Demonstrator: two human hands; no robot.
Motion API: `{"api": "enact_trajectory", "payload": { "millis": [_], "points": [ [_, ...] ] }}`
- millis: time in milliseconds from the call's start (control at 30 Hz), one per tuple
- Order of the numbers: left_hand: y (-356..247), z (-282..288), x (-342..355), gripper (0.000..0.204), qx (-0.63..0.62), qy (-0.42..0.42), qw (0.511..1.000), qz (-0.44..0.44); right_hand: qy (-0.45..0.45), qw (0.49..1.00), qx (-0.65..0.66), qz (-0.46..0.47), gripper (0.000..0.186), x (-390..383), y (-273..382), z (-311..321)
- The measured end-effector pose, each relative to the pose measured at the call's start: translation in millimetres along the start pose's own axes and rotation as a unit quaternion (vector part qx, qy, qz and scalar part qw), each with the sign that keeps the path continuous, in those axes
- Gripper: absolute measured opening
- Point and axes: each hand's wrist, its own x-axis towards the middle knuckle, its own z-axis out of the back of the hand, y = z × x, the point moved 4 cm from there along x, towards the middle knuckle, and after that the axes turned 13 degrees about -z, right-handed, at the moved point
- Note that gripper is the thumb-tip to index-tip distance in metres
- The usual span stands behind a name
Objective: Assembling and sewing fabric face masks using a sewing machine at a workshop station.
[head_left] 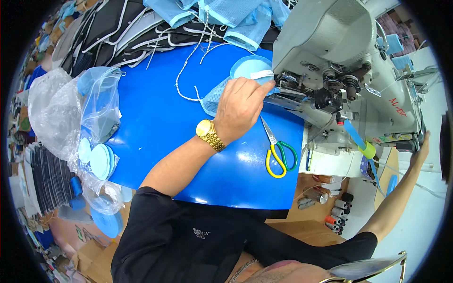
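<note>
A light blue mesh bag (216,97) with a round solid base lies at the head of a grey-white sewing machine (325,33). My left hand (241,106) grips the bag, its fingertips close to a small white label (262,74) beside the machine's needle area. A speckled drawcord (186,70) trails from the bag to the left. My right hand (419,150) is at the far right end of the machine, against a dark part; its fingers are mostly hidden. Scissors (278,153) with one yellow and one green handle lie near my left hand.
Blue mesh pieces (231,14) and black pieces with light piping (111,30) are piled at the back. Clear plastic bags (56,111) and light blue discs (100,162) sit along the left edge of the blue tabletop (155,127). Thread spools (337,212) stand below right.
</note>
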Motion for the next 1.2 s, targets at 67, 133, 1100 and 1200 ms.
{"api": "enact_trajectory", "payload": {
  "millis": [67,133,1100,1200],
  "points": [
    [0.8,-1.2,-2.4,0.037,0.013,0.013,1.0,-0.002,-0.042,0.989,0.14,-0.004,0.051,-12.4,-33.6,-7.3],
    [1.7,2.7,-7.3,0.035,0.029,0.032,0.999,-0.002,-0.038,0.982,0.178,0.042,0.051,-46.4,-38.7,-31.3],
    [51.1,-32.6,-45.9,0.035,0.136,0.147,0.979,0.029,-0.023,0.977,0.208,-0.026,0.048,-22.0,-24.9,-21.4],
    [48.6,-32.6,-49.4,0.034,0.124,0.143,0.982,0.029,-0.013,0.977,0.214,0.006,0.048,-21.0,-40.2,-18.5]
  ]
}}
